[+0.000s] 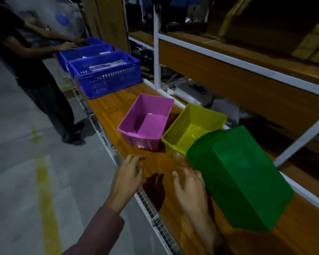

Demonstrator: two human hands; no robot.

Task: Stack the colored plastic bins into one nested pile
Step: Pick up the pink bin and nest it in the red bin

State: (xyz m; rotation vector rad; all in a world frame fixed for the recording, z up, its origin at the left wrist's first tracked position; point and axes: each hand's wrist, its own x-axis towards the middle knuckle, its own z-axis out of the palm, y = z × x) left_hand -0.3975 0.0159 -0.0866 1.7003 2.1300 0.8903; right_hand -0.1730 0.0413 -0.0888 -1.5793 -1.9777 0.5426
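Worktop (107, 109): long wood-grain surface with a white wire edge, carrying every item below; positions are given relative to the yellow bin. Blue crates (107, 78): slotted, in a row well beyond the yellow bin at the far end, a second person standing at them. Green bin (241, 183): upside down and tilted, just on the near side of the yellow bin, its rim overlapping that bin's near corner; whether they touch cannot be told. Yellow bin (193, 129): upright, empty. Pink bin (145, 122): upright, empty, just beside the yellow bin on its far-left side, not nested. Right hand (190, 188): near the yellow bin, beside the green bin's side, grip wide and holding nothing. Left hand (129, 173): left of the right hand, over the worktop edge, fingers spread, empty.
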